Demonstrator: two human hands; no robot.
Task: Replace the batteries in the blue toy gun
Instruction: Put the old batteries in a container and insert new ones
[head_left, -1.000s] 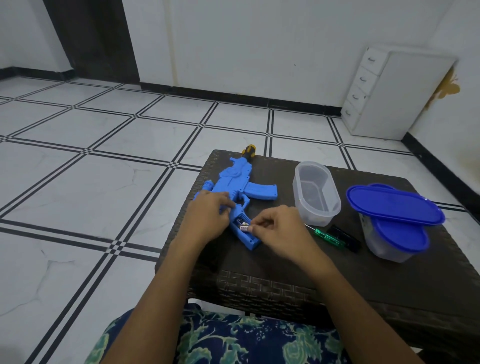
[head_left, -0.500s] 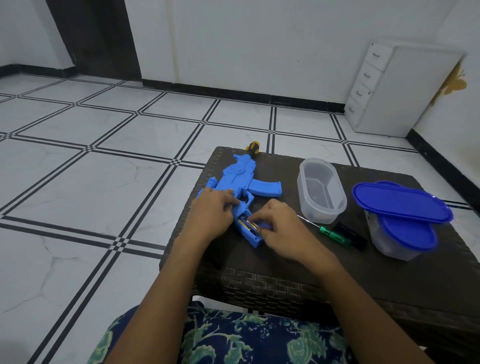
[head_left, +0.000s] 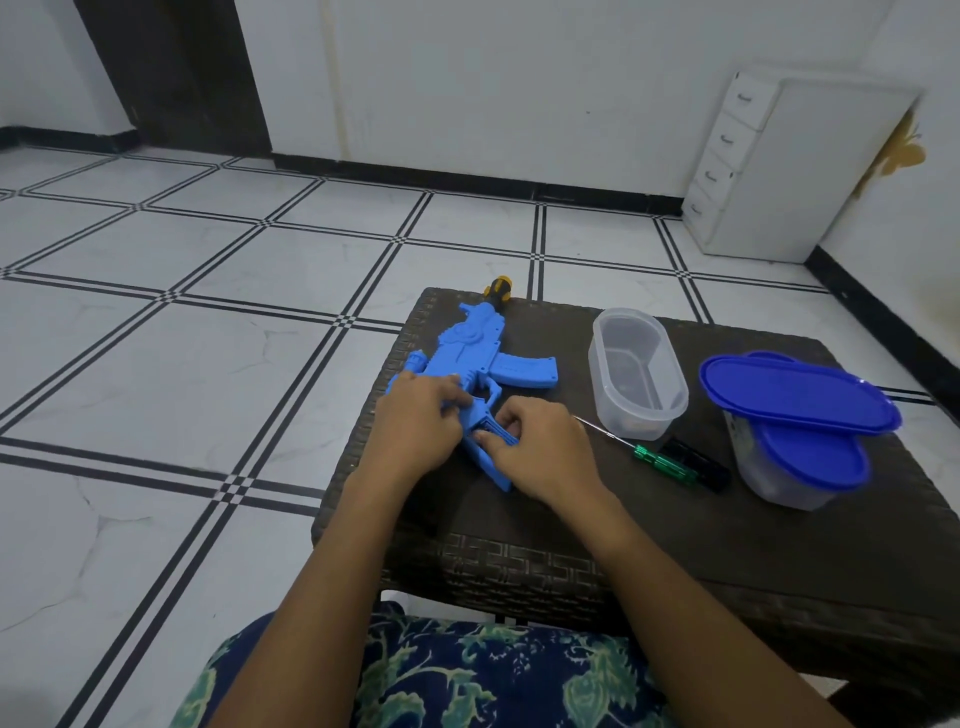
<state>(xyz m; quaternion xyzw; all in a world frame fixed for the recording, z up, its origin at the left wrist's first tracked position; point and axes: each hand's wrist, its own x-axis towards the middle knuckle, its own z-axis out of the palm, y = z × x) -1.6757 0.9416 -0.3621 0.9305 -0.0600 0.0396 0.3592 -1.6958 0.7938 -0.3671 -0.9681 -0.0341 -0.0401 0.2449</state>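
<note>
The blue toy gun (head_left: 478, 353) lies flat on the dark wicker table (head_left: 571, 525), its barrel pointing away from me. My left hand (head_left: 415, 431) holds the gun's body down, fingers curled over it near the trigger. At the gun's grip, my right hand (head_left: 540, 457) pinches a ribbed blue piece (head_left: 500, 434) between thumb and fingers. No battery shows; the hands hide the compartment.
A green-handled screwdriver (head_left: 660, 460) and a black object (head_left: 698, 465) lie right of my hands. Behind them stands an open clear tub (head_left: 636, 374). A second tub (head_left: 800, 467) with blue lids (head_left: 795, 395) sits at the right. A yellow-black handle (head_left: 497, 287) pokes out beyond the gun.
A second ago my right hand held a small battery at the grip, then pressed it into the compartment. Now the battery is out of sight and the fingers pinch a ribbed blue piece there.
</note>
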